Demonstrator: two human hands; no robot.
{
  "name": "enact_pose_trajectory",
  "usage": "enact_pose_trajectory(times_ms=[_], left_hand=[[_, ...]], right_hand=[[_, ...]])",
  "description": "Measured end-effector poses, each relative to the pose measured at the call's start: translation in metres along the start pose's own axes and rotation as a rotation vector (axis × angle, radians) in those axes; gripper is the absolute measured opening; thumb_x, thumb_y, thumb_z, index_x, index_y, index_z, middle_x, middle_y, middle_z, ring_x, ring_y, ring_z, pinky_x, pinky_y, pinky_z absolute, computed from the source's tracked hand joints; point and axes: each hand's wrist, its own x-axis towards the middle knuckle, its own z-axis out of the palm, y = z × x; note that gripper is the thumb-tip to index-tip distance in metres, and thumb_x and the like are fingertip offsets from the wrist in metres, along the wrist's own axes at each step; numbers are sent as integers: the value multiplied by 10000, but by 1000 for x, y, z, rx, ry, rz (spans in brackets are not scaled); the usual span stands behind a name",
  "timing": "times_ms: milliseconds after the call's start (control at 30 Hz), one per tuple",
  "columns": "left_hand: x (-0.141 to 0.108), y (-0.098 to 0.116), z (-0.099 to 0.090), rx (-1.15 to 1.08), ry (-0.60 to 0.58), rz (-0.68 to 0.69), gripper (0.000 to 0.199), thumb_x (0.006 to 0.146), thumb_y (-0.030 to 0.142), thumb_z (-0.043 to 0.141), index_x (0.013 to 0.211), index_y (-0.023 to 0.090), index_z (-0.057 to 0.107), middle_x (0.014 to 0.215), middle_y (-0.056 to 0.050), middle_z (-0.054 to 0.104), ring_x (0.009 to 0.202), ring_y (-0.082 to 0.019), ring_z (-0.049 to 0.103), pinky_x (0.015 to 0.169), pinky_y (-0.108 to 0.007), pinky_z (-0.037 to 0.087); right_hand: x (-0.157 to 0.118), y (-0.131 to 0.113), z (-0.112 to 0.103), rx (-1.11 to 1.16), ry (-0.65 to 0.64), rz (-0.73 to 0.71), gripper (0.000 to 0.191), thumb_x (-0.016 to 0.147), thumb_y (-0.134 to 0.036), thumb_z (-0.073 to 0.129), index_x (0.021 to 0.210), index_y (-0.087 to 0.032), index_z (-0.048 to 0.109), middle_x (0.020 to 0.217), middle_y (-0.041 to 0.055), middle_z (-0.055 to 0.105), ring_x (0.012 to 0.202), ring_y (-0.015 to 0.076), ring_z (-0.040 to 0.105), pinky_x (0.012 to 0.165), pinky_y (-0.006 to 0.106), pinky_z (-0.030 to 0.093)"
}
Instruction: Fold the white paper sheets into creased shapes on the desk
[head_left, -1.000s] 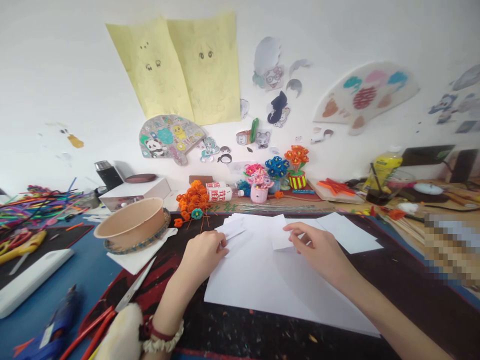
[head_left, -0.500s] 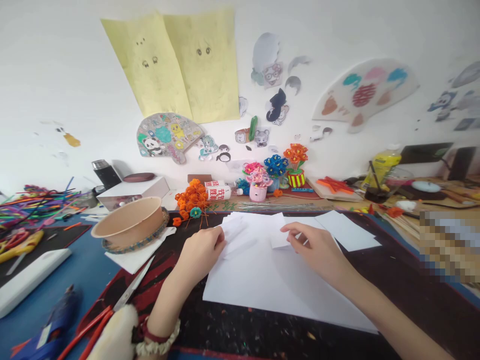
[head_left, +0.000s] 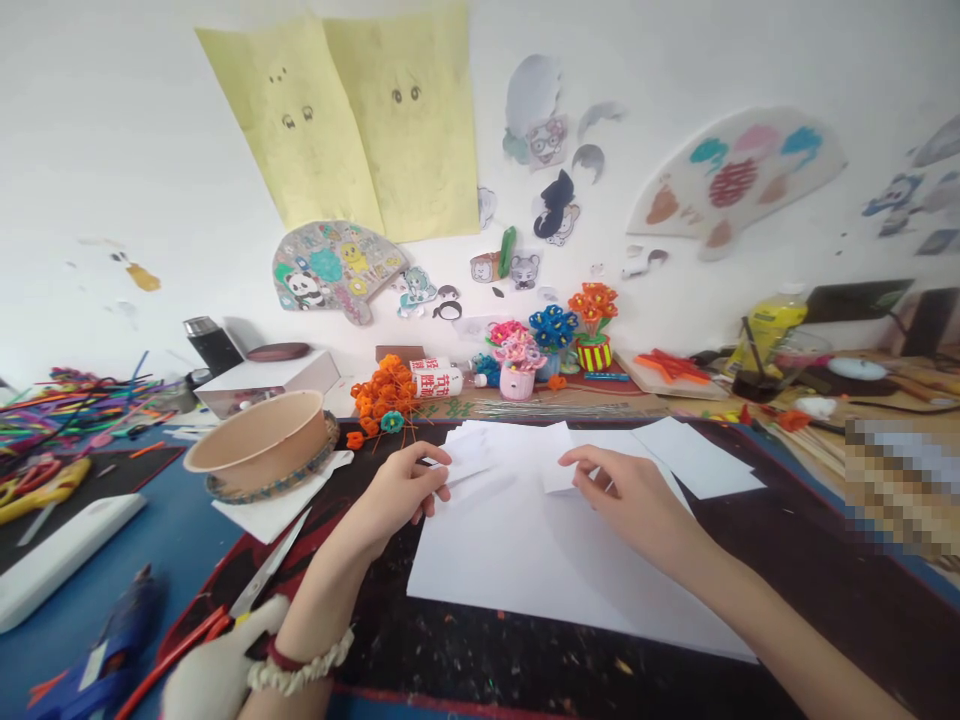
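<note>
White sheets of paper [head_left: 525, 560] lie stacked on a dark mat [head_left: 465, 650]. At the stack's upper left edge, my left hand [head_left: 409, 482] pinches a small white paper piece [head_left: 466, 455], its edge between thumb and fingers. My right hand [head_left: 619, 490] is curled, with thumb and index finger closed on a small folded white paper [head_left: 558, 472] over the middle of the stack. More white sheets [head_left: 697, 458] lie behind my right hand.
Scissors with red handles [head_left: 262, 575], a blue glue gun [head_left: 112, 640] and a white case [head_left: 67, 560] lie left. A round tan container [head_left: 259, 440] stands behind them. Orange flowers [head_left: 386, 390] and potted flowers [head_left: 517, 375] line the back; a yellow bottle [head_left: 765, 335] stands right.
My left hand has turned, and its thumb and fingers now show around the small paper piece, which has lifted a little. My right hand has hardly moved.
</note>
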Motion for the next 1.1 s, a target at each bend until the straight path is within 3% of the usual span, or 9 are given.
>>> enact_pose_trajectory(times_ms=[233, 533, 800, 1000, 1100], left_hand=[[4, -5, -1, 37, 23, -66, 188, 812, 244, 463, 955, 142, 532, 551, 27, 578, 409, -71, 430, 379, -166, 281], [7, -10, 9, 223, 19, -63, 194, 819, 195, 418, 974, 160, 528, 534, 24, 606, 402, -101, 482, 396, -187, 327], [2, -7, 8, 491, 33, -34, 254, 852, 305, 465, 1054, 171, 542, 494, 49, 607, 409, -146, 526, 522, -251, 410], [-1, -1, 6, 681, 66, -31, 274, 869, 295, 493, 1101, 165, 561, 476, 41, 579, 520, -202, 593, 596, -279, 389], [-1, 3, 9, 750, 111, 46, 265, 898, 302, 479, 1124, 192, 563, 561, 20, 610, 630, -215, 622, 608, -273, 363]], right_hand=[[0, 2, 0, -58, -50, -48, 256, 844, -246, 450, 941, -244, 686, 767, 1, 695, 585, 167, 579, 607, 284, 448], [1, 4, -1, -80, -36, -62, 272, 853, -251, 440, 965, -242, 688, 835, 21, 717, 615, 183, 597, 633, 304, 452], [0, 3, -1, -116, -16, -89, 278, 840, -230, 447, 941, -252, 704, 847, 8, 731, 643, 184, 629, 643, 298, 457], [0, 3, -2, -154, -29, -100, 281, 844, -208, 440, 940, -247, 701, 899, 12, 742, 670, 189, 637, 656, 304, 456], [0, 2, -2, -163, -32, -100, 281, 847, -206, 435, 939, -253, 696, 915, 8, 743, 710, 195, 652, 659, 302, 457]])
